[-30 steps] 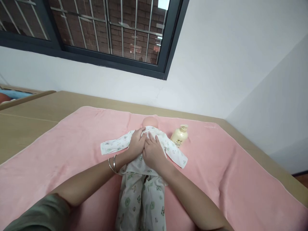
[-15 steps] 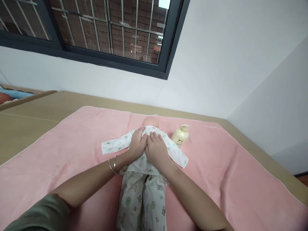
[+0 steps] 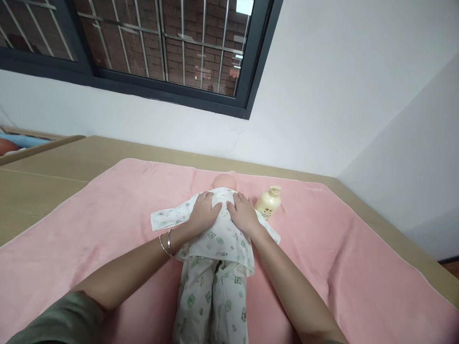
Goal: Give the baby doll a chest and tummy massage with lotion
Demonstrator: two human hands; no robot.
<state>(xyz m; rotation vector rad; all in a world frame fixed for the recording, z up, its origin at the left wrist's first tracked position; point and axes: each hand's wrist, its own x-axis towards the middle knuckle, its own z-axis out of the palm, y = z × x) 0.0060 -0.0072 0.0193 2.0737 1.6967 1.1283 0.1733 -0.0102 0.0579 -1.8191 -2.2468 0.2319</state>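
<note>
Far L of the doll (image 3: 224,181): blue cloth (image 3: 25,139) behind a wood rail (image 3: 46,147). Then tan board (image 3: 64,160), running on past doll's head to its R. Window (image 3: 143,48) w/ dark frame & metal bars, in the white wall (image 3: 201,134) beyond doll, mostly to its L. Pink blanket (image 3: 118,210) spreads under & around doll. Near L of doll, green sleeve (image 3: 64,320) on person's arm, then two silver bangles (image 3: 169,241) by the wrist.

L hand (image 3: 203,212) lies palm-down on L side of doll's upper body, fingers out straight, thumb twd middle; gripping nothing.

Doll: lying on blanket, head away from person, in white print shirt (image 3: 222,241) & matching trousers (image 3: 229,301). Which way it faces, can't tell.

R hand (image 3: 244,212) on R side of doll's upper body, palm-down, fingers extended, thumb twd L hand; no grip either. Hands apart, shirt showing b/w.

Pale yellow pump bottle (image 3: 268,201) on blanket just R of doll, near R hand; base partly hidden.
</note>
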